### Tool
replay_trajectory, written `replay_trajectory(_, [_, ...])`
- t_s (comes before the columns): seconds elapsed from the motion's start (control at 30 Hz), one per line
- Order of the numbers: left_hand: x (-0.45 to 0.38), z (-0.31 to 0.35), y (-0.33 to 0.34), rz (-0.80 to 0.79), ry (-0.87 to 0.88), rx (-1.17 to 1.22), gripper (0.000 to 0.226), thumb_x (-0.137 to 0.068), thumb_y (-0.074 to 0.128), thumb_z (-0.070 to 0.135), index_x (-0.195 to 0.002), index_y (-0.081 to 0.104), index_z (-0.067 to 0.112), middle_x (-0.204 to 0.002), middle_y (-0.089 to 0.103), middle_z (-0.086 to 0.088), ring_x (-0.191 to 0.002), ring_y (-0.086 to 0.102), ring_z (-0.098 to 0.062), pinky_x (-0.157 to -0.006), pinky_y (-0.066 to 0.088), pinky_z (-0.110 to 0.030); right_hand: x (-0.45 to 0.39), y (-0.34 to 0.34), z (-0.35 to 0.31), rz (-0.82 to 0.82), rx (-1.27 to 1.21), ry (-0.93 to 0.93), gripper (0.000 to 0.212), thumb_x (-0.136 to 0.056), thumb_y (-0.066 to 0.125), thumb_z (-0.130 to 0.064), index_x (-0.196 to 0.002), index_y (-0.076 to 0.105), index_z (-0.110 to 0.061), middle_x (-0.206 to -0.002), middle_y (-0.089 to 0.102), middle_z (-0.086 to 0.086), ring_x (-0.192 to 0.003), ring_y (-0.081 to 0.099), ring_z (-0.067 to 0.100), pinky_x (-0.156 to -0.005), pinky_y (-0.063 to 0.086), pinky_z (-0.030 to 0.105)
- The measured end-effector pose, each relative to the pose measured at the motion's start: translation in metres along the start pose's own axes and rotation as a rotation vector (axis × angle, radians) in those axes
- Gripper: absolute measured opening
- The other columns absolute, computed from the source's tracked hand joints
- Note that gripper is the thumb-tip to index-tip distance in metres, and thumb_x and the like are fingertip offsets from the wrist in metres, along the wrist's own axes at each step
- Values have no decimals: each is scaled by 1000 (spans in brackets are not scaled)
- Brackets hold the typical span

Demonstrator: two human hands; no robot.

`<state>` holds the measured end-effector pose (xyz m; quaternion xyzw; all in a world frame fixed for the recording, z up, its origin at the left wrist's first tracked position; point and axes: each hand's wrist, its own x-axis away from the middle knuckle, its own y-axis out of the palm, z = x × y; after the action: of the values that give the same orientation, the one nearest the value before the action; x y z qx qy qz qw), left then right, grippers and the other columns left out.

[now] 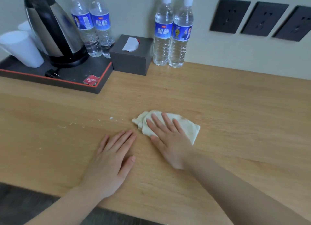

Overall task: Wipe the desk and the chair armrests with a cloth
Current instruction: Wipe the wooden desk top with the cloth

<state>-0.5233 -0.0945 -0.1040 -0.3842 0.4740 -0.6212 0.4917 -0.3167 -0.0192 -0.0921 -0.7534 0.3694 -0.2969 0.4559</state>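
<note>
Wiping is under way on the big wooden table point(218, 98), which fills most of the view. At the far left sits a dark tray point(70, 83) with a shiny kettle point(53, 29), white cups point(20, 47) and two water bottles point(91, 22). Just right of the tray is a dark tissue box point(133, 56), and right of that stand two more bottles point(173, 34). Three dark wall sockets point(262, 19) are on the far right wall.

The right hand point(170, 140) lies flat on the folded pale cloth point(188, 127), near the middle of the table. Its grip is apart, with straight fingers pressing the cloth down, not curled round it. The left hand point(112, 160) rests flat on the bare wood just left of the cloth, fingers straight too, holding nothing.

Small pale crumbs point(74, 122) are spread on the table to the left of the cloth, a bit farther than the left hand. The cloth's long side runs left to right, so it points toward them. I think the next wipe should go left, and the right hand already has the cloth for that. The left hand is nearer the crumbs and may need to move out of the way. No chair armrests can be seen yet.
</note>
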Motion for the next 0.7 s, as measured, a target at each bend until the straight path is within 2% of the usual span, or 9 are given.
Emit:
replay_trajectory(0.17, [7,-13,-5,-33,86,-14,59,-95,12,56,-149,-1,36,-157,-2,20,-142,-7,3,-116,-5,-29,68,18,-25,-15,74,84,55,-95,2,-48,-146,-13,-37,-154,-23,-17,-138,-32,12,-114,-15,36])
replay_trajectory(0.23, [13,-20,-8,-44,100,0,59,-96,16,55,-149,3,35,-157,3,20,-143,-2,1,-116,-2,-29,85,28,-39,35,148,130,55,-95,15,-43,-149,17,-29,-158,10,-7,-143,-8,24,-111,6,38])
replay_trajectory(0.3, [18,-26,-9,-48,103,22,58,-96,20,54,-150,6,34,-157,6,20,-144,1,-1,-116,0,-29,87,38,-52,106,148,202,53,-96,19,-42,-139,44,-23,-147,39,-1,-140,6,23,-103,16,40])
replay_trajectory(0.37, [21,-34,-10,-36,102,32,58,-96,22,53,-150,11,33,-157,10,19,-144,4,-2,-116,3,-30,76,44,-68,138,176,229,57,-98,10,-40,-134,51,-23,-142,45,-1,-139,4,21,-102,18,41])
replay_trajectory(0.4, [23,-38,-11,-27,92,43,58,-96,23,53,-149,14,32,-157,12,18,-144,7,-2,-116,4,-31,66,45,-76,143,183,217,55,-97,14,-40,-134,51,-23,-142,46,-1,-138,6,21,-101,20,42])
replay_trajectory(0.5, [26,-47,-13,2,64,63,58,-96,24,53,-149,20,31,-156,17,17,-144,11,-4,-115,7,-32,44,50,-91,131,93,257,55,-91,28,-41,-140,42,-23,-149,37,-1,-142,19,24,-103,20,43])
replay_trajectory(0.53, [28,-51,-13,10,46,69,58,-96,25,54,-149,21,30,-156,18,17,-144,11,-4,-115,7,-32,36,51,-92,132,57,277,56,-92,23,-41,-145,31,-24,-154,24,-2,-144,15,25,-107,14,42])
replay_trajectory(0.63, [31,-60,-17,19,1,77,58,-95,23,55,-148,20,33,-156,17,18,-144,8,-2,-116,6,-32,0,47,-75,183,-24,426,57,-95,5,-47,-144,-19,-32,-154,-27,-5,-140,-27,19,-114,-15,42])
replay_trajectory(0.7, [33,-67,-19,11,-2,58,58,-95,19,57,-149,14,36,-157,10,20,-143,2,0,-116,2,-31,-28,37,-60,219,-19,581,58,-97,9,-45,-144,-21,-29,-154,-28,-1,-139,-30,21,-114,-16,43])
